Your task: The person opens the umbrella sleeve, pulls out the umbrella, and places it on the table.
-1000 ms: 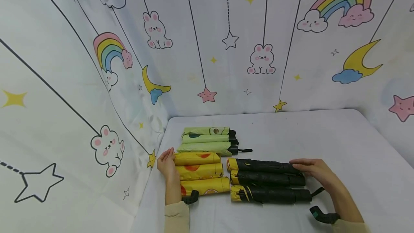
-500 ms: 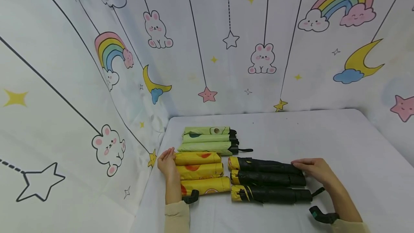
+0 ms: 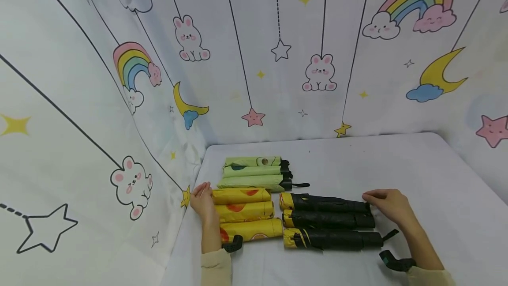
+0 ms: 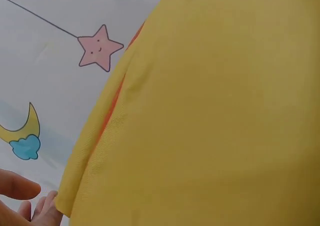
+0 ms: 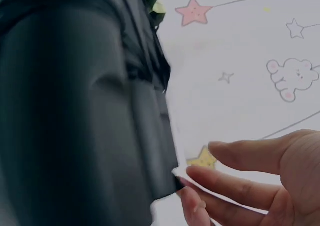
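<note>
Three folded yellow umbrellas (image 3: 246, 212) with orange-red patches lie side by side on the white table. My left hand (image 3: 204, 204) rests at their left ends, its fingers beside the farthest one. To their right lie three folded black umbrellas (image 3: 329, 220) with yellow left ends. My right hand (image 3: 390, 204) is at the right end of the farthest black one, fingertips at its tip. In the right wrist view, the thumb and fingers (image 5: 245, 153) stand apart, with a fingertip at the black umbrella's (image 5: 90, 116) end. A yellow umbrella (image 4: 200, 110) fills most of the left wrist view.
Three folded light green umbrellas (image 3: 252, 182) with avocado prints and black handles lie behind the yellow ones. A white cloth (image 3: 254, 56) with rainbows, bunnies and stars hangs behind the table (image 3: 357, 162) and along its left side. Black wrist devices (image 3: 397, 262) sit at both cuffs.
My right hand has slid slightly to the right, off the top of the farthest black umbrella to its end. My left hand has hardly moved. The umbrellas lie where they were.
</note>
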A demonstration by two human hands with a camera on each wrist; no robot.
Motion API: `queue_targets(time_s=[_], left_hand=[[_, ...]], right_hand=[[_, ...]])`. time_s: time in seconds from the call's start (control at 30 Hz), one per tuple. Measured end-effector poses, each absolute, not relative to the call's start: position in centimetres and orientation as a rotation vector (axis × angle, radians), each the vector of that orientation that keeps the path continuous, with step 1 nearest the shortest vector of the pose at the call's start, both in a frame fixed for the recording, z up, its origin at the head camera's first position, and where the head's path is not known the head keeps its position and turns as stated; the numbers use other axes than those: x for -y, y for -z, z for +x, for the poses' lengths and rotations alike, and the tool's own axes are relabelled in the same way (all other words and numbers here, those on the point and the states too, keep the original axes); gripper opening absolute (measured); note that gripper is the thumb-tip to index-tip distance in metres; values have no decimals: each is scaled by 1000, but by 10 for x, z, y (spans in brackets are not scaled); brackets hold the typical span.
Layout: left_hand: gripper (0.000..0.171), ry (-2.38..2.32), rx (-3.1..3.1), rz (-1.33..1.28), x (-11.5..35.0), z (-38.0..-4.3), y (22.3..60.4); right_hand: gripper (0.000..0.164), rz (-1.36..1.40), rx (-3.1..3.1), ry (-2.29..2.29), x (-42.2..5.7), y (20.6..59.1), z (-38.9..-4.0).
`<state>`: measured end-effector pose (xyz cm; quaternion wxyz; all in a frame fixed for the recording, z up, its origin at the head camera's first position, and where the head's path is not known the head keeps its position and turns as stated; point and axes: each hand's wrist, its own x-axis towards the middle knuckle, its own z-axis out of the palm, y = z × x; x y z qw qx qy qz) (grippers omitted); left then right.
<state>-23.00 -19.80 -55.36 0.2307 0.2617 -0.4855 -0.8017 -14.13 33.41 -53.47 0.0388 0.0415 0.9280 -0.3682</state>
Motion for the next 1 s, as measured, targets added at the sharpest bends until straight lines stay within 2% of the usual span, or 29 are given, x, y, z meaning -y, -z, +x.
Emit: queue_targets(time_s=[0.17,0.7,1.0], left_hand=[[34,2160,1373,683,201,-229,545],[38,2210,1537,625,195,-239,536],[36,2191,1632,602,191,-244,536]], right_hand=[[53,115,-2811,1257,-322,524,-145],[45,-75,-2727,1398,-276,502,-179],[41,-133,-2699,1377,-253,505,-197]])
